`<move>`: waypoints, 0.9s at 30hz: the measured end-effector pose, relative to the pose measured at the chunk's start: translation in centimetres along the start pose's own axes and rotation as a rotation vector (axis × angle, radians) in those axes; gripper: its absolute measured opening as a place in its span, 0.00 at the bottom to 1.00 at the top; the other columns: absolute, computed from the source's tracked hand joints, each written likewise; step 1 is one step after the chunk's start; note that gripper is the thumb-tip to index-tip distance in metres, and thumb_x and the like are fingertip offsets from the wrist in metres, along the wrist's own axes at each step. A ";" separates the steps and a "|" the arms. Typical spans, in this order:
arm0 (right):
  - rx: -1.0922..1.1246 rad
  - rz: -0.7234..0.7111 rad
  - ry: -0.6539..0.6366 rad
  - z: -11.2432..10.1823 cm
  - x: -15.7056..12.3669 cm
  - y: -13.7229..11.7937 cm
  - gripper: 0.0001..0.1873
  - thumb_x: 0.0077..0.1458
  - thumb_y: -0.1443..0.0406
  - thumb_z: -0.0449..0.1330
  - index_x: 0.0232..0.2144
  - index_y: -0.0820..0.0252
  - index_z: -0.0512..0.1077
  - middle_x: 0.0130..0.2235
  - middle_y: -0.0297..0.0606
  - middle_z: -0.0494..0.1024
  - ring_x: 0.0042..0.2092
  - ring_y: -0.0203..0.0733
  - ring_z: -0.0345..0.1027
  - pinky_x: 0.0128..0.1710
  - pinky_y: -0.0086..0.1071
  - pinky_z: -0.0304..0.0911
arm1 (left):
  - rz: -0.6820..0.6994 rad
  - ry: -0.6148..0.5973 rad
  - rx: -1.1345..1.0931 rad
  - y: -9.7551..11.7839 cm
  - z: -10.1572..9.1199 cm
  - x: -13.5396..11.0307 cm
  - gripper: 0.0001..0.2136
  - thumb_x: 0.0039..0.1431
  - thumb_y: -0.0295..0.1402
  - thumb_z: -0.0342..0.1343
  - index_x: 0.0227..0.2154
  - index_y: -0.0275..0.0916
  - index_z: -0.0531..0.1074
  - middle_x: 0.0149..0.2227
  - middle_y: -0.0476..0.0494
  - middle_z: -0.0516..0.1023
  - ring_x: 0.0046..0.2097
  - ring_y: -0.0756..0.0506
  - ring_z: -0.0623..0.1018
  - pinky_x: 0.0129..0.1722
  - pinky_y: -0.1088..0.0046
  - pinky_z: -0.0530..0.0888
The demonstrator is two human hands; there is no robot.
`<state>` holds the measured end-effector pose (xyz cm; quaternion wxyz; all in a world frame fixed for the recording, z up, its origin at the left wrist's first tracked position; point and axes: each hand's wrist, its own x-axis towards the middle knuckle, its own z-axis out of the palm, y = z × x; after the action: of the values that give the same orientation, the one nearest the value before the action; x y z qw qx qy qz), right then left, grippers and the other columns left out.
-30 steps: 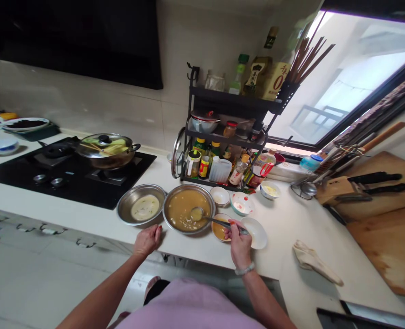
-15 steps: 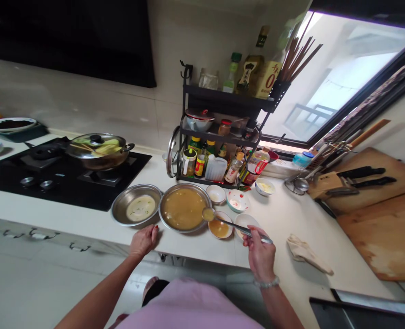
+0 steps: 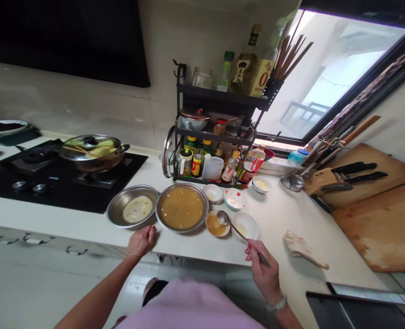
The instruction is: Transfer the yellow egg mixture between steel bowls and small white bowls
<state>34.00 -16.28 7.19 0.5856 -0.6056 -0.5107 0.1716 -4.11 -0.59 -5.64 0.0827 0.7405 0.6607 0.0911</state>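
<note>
My right hand (image 3: 262,269) is closed on the handle of a metal ladle (image 3: 234,227). The ladle's bowl is over a small bowl (image 3: 216,225) holding brown soup. A wide steel basin (image 3: 181,209) full of the same brown soup sits just left of it. My left hand (image 3: 141,240) rests on the counter edge in front of that basin with its fingers loosely curled and nothing in it. Another steel basin (image 3: 132,211) with a little pale liquid stands further left. An empty white bowl (image 3: 246,225) sits right of the small bowl.
Behind stand several small bowls (image 3: 234,199) and a black rack of sauce bottles (image 3: 219,132). A lidded wok (image 3: 91,153) sits on the black hob (image 3: 51,178) at left. A crumpled cloth (image 3: 303,249), knife block (image 3: 332,183) and wooden boards (image 3: 376,219) lie right.
The ladle dipped into the big basin, rose with soup, then swung right to the small bowl. My right hand pulled back toward me. The left hand stayed put.
</note>
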 end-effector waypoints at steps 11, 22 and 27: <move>0.150 -0.144 -0.111 6.3 1.8 -1.1 0.11 0.57 0.65 0.58 0.41 0.54 0.78 0.38 0.42 0.78 0.30 0.41 0.71 0.22 0.33 0.71 | -0.004 0.010 0.003 0.0 0.2 0.0 0.19 0.66 0.39 0.37 0.29 0.41 0.71 0.33 0.42 0.80 0.34 0.45 0.77 0.32 0.72 0.63; 0.151 -0.032 -0.322 15.6 3.8 0.0 0.17 0.59 0.56 0.53 0.36 0.59 0.76 0.28 0.40 0.76 0.24 0.38 0.68 0.21 0.30 0.66 | 0.015 0.016 -0.023 0.2 -0.2 -0.1 0.19 0.67 0.39 0.36 0.28 0.40 0.70 0.31 0.43 0.79 0.34 0.46 0.77 0.33 0.72 0.63; 0.253 0.282 -0.093 15.1 4.6 -0.1 0.21 0.53 0.50 0.57 0.35 0.61 0.75 0.20 0.34 0.74 0.19 0.39 0.66 0.20 0.30 0.63 | 0.034 0.042 -0.032 0.1 -0.1 -0.2 0.19 0.66 0.38 0.37 0.27 0.40 0.70 0.31 0.42 0.80 0.34 0.45 0.77 0.34 0.71 0.64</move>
<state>23.76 -4.45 5.22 0.6031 -0.5841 -0.4217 0.3425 -4.06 -0.78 -5.53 0.0792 0.7481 0.6481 0.1185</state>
